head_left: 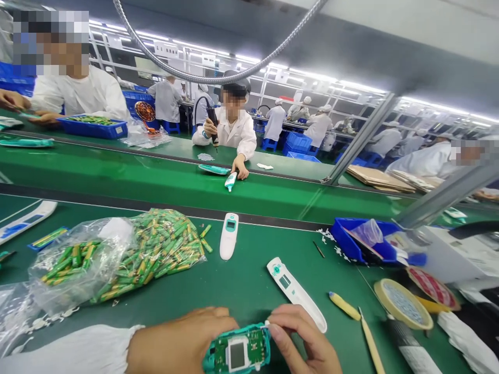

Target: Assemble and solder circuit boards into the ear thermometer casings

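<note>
My left hand [183, 337] is closed around a teal device housing [208, 358], its fingers partly hidden behind it. Inside the housing lies a green circuit board [254, 340] with a small grey screen [237, 355] in a white frame. At the housing's right end my right hand [302, 340] pinches a small white part [267, 323], too small to name. Just beyond that hand lies a white thermometer-like cover [298, 293] with a display window and teal button. A similar white device [229, 236] lies farther up the bench.
Plastic bags of green batteries [156, 249] lie at the left. Toward the right are a yellow-handled tool [345, 305], a pale stick [370, 340], a round dish of small parts [403, 304] and a blue bin [346, 239]. Across the green conveyor [265, 195], a co-worker [234, 130] holds a power screwdriver.
</note>
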Demonstrator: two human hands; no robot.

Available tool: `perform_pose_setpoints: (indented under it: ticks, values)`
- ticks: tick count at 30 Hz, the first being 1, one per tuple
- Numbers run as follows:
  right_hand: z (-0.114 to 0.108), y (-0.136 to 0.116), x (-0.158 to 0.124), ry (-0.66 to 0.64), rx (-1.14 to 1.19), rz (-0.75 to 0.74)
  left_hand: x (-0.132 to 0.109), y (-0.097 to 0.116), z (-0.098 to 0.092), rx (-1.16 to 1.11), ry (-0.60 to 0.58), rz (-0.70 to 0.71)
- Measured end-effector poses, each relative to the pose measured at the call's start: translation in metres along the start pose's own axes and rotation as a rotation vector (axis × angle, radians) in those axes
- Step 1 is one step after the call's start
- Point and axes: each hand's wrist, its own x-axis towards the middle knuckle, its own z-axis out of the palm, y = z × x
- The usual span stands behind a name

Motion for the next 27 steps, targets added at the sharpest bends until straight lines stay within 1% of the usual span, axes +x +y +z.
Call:
perform_pose_setpoints:
  ticks: [3,7,11,14,18,21,27]
  values:
    - [0.007,0.000,-0.003,-0.054,-0.002,0.021,-0.001,0.002,0.002,0.157,0.047,0.039]
    - [0.014,0.005,-0.007,-0.091,0.006,0.069,-0.001,0.004,-0.001,0.214,0.066,0.058]
    - [0.017,0.009,-0.009,-0.103,-0.003,0.088,-0.003,0.006,-0.001,0.194,0.085,0.050]
    - [0.020,0.008,-0.008,-0.093,-0.021,0.083,-0.004,0.008,0.002,0.135,0.103,0.020]
    - [0.024,0.005,-0.006,-0.085,-0.035,0.102,0.000,0.011,0.009,0.045,0.181,-0.046]
    - [0.025,0.003,-0.006,-0.081,-0.050,0.075,0.004,0.011,0.012,0.073,0.220,-0.051]
    - [0.022,0.001,-0.007,-0.028,-0.061,-0.035,0.009,0.009,0.009,0.129,0.238,0.065]
